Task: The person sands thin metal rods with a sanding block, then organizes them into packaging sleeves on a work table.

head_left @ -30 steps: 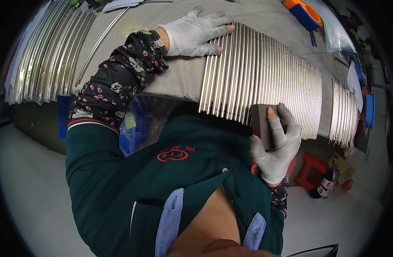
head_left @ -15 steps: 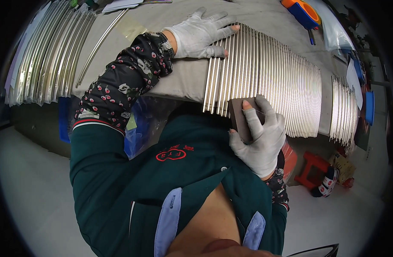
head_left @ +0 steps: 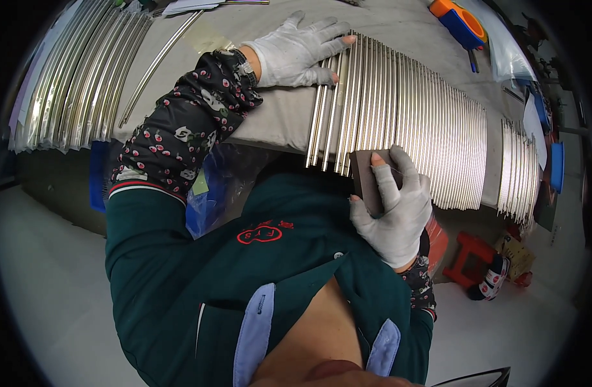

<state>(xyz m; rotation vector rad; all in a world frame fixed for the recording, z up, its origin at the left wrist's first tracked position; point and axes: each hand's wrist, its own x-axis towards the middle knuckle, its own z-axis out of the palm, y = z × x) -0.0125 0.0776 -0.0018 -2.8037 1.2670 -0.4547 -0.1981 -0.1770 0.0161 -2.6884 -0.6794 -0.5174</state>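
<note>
Many thin silvery metal rods [head_left: 425, 122] lie side by side in a broad row on the table. My left hand [head_left: 296, 53], in a white glove with bare fingertips, is spread at the far left of this row. Its index finger and thumb touch the leftmost rods near their far ends. A dark brown, flat-faced block [head_left: 369, 180] stands at the near ends of the rods, left of the row's middle. Closed around it is my gloved right hand [head_left: 399, 213], fingers over its top and thumb at its near side. Some of the leftmost rods lie apart with gaps between them.
Bundles of rods in clear plastic [head_left: 77, 84] lie at the left, beside a single loose rod [head_left: 157, 71]. A smaller group of rods [head_left: 518, 168] is at the right. An orange and blue tape-like ring [head_left: 460, 24] sits far right. A red stool [head_left: 467, 255] stands below.
My left hand has shifted slightly left, and the gaps between the leftmost rods have widened. The block and my right hand sit a little farther right.
</note>
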